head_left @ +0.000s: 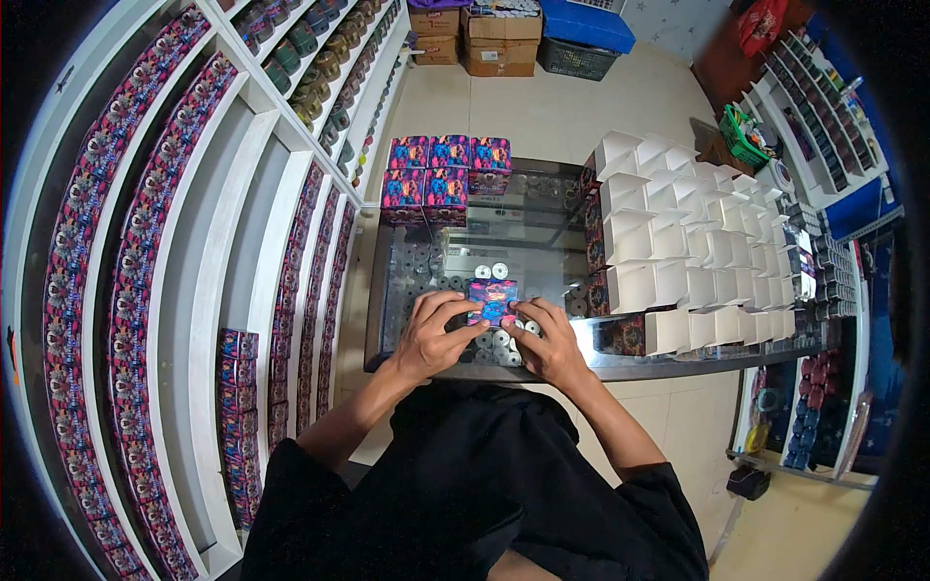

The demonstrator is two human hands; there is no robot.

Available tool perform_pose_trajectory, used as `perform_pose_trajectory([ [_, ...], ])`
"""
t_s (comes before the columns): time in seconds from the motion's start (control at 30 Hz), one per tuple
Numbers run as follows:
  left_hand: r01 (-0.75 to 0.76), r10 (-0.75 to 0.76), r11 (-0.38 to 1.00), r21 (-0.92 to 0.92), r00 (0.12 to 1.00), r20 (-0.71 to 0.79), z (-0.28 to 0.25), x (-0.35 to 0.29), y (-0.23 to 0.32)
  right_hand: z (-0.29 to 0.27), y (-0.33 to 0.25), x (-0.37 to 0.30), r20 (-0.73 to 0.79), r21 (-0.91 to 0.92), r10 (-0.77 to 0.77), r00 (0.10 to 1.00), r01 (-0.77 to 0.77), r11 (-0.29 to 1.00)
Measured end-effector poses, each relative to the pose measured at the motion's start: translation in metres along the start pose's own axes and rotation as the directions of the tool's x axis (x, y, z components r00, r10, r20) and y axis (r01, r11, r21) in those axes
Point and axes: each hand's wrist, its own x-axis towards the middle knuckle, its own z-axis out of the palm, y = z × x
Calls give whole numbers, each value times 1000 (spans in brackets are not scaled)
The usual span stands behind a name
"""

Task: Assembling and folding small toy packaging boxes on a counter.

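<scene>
Over the near side of a dark glass-topped table (pixel 542 242), a small pink-and-blue printed box (pixel 494 298) sits between my two hands. The fingers of my left hand (pixel 434 334) are closed on the box's left side. My right hand (pixel 548 341) grips its right side, with thumb and fingers at the edge. Two white discs with dark centres (pixel 499 270) show just beyond the box. Several more round white pieces (pixel 499 347) show below it, between my wrists; I cannot tell whether they lie on or under the glass.
Several matching printed boxes (pixel 426 189) are stacked at the table's far left. Rows of boxes with open white flaps (pixel 688 237) cover its right side. White shelves (pixel 199 320) with printed boxes rise on the left. Cardboard cartons (pixel 501 44) and a dark basket (pixel 578 60) stand behind.
</scene>
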Motion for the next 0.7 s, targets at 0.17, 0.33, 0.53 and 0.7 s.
perform_pose_trajectory([
  [0.17, 53, -53, 999, -7, 998, -35, -3, 5, -1, -4, -4, 11, 14, 48, 61, 998, -62, 997],
  [0.33, 18, -17, 997, -78, 1000, 16, -6, 11, -9, -6, 0, 14, 5, 84, 48, 999, -49, 995],
  [0.53, 177, -153, 979, -96, 963, 223, -16, 36, -29, -18, 14, 48, 169, 253, 267, 949, -303, 919],
  [0.7, 152, -101, 979, -133, 939, 329, -12, 31, -40, -11, 29, 40, 314, 260, 241, 918, -328, 908],
])
